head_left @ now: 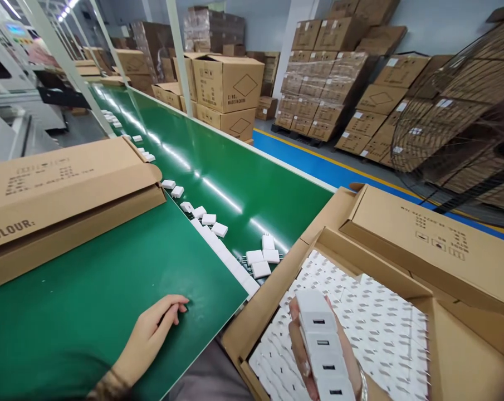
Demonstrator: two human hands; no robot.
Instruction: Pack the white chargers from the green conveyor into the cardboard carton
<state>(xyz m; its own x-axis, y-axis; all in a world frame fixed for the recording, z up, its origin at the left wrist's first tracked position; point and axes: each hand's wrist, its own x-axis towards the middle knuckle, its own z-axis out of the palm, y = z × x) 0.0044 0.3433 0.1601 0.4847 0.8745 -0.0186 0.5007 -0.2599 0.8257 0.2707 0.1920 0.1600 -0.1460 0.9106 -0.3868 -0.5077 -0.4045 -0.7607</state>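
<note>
Four white chargers (327,353) (perhaps more below view) sit rowed in the right hand (300,342) at five o'clock, above the open carton (377,263); even finger pressure should keep them aligned. The left hand (156,327), loosely curled and empty, is near half past seven.

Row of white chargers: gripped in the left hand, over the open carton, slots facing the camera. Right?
One fix: the row of white chargers is in the right hand, not the left hand, as the head view shows. The rest stands: it is over the open carton, slots facing the camera.
</note>
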